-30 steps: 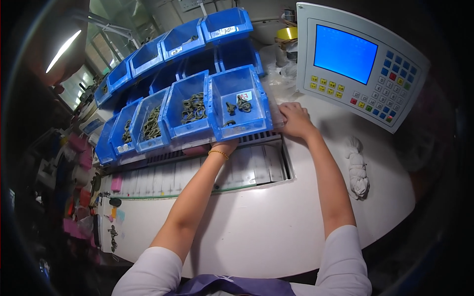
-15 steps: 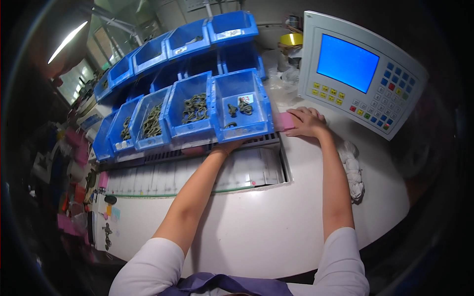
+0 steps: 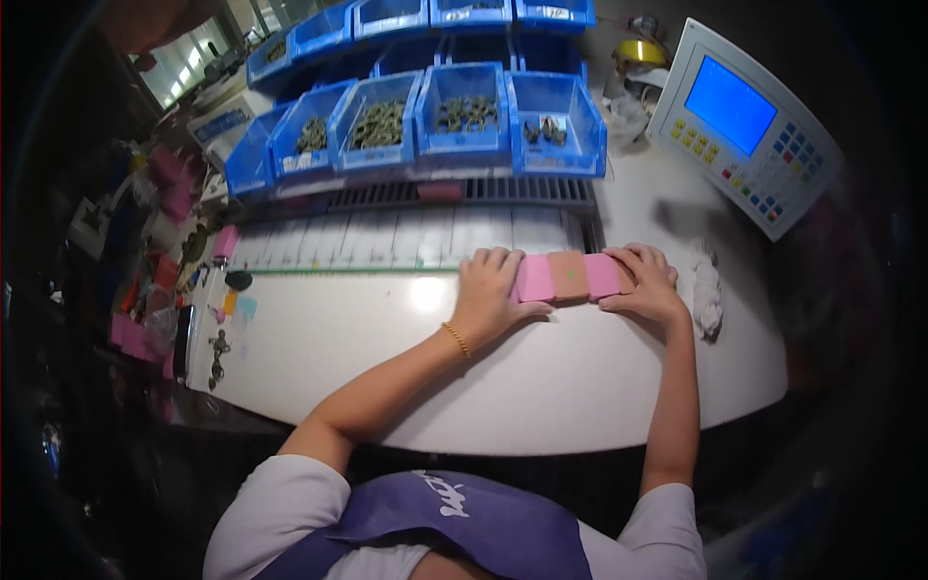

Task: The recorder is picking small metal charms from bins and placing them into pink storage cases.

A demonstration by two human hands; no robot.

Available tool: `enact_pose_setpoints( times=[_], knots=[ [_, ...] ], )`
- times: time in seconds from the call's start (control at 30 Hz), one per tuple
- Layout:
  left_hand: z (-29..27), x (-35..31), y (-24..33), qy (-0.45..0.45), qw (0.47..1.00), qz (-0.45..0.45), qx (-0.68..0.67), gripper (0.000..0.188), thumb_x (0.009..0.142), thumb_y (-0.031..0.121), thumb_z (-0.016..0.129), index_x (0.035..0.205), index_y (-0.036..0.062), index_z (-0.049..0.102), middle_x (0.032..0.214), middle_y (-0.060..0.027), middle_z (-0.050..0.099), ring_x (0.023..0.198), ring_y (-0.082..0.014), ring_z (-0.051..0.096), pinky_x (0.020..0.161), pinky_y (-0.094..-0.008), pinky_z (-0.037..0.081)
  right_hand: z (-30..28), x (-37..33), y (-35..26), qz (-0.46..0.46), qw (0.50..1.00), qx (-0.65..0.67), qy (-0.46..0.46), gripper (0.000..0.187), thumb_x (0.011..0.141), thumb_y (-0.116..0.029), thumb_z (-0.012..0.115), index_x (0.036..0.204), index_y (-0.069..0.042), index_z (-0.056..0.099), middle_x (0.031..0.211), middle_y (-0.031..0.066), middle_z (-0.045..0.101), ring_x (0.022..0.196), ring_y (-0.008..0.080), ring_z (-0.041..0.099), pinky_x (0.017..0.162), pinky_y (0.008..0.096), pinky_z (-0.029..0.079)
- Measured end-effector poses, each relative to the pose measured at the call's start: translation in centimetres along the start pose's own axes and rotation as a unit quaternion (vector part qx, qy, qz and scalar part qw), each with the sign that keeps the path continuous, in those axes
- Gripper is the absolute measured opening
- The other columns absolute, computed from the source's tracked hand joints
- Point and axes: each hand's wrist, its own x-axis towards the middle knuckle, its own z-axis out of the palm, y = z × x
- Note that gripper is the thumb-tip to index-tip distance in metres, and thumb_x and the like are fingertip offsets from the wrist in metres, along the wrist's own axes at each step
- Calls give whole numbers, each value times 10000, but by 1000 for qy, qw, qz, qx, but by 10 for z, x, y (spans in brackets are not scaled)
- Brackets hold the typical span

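A row of pink and brown blocks [image 3: 569,277], set side by side, lies at the right front of the white table; whether they are solid or stacks of small sheets I cannot tell. My left hand [image 3: 489,290] grips the row's left end, thumb along the near side and fingers over the far side. Around the right end closes my right hand [image 3: 643,282], partly covering a brown piece there. Just beyond the blocks is a ruled translucent panel [image 3: 387,239] with a green front edge, set into the tabletop.
Blue bins [image 3: 467,114] stand in tiers at the back, several holding dark green metal-looking pieces. A grey control panel [image 3: 744,126] with a blue screen rises at the right. White yarn [image 3: 708,295] lies beside my right forearm. Small dark pieces [image 3: 218,358] rest at the table's left edge.
My left hand has come out from beneath the bins to the blocks' left end. My right hand has moved nearer, and the blocks now lie between both hands. The view has shifted.
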Motion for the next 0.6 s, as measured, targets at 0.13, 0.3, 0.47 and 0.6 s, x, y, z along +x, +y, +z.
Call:
enact_pose_setpoints(
  times=[0.13, 0.3, 0.47, 0.6],
  knots=[
    [-52, -53, -23, -58, 998, -33, -19, 917, 570, 605, 864, 1236, 31, 603, 1244, -159, 545, 1183, -355, 472, 1018, -495, 362, 38, -41, -62, -19, 999, -16, 36, 898, 576, -528, 873, 1390, -289, 577, 1424, 87, 464, 1409, 320, 292, 1117, 607, 150],
    [-102, -83, -88, -43, 998, -8, 43, 914, 536, 572, 900, 1265, 86, 642, 1422, -184, 449, 1297, -395, 396, 1095, -506, 329, 84, -44, -147, -12, 998, -14, 61, 885, 665, -574, 815, 1444, -262, 534, 1543, 138, 376, 1448, 370, 261, 1077, 707, 144],
    [-140, -95, -151, -54, 993, -41, 98, 935, 523, 589, 891, 1309, 145, 645, 1490, -154, 395, 1312, -377, 381, 1114, -501, 319, 118, -14, -206, -26, 998, 23, 49, 831, 743, -582, 770, 1463, -252, 521, 1623, 192, 256, 1503, 391, 198, 1116, 727, 116],
    [-167, -122, -158, -46, 986, -75, 142, 981, 588, 551, 877, 1426, 157, 553, 1577, -170, 284, 1364, -404, 326, 1140, -504, 294, 96, -8, -170, -184, 968, 122, 117, 619, 842, -404, 757, 1402, -196, 594, 1581, 209, 351, 1479, 406, 274, 1203, 492, 207]
  ],
)
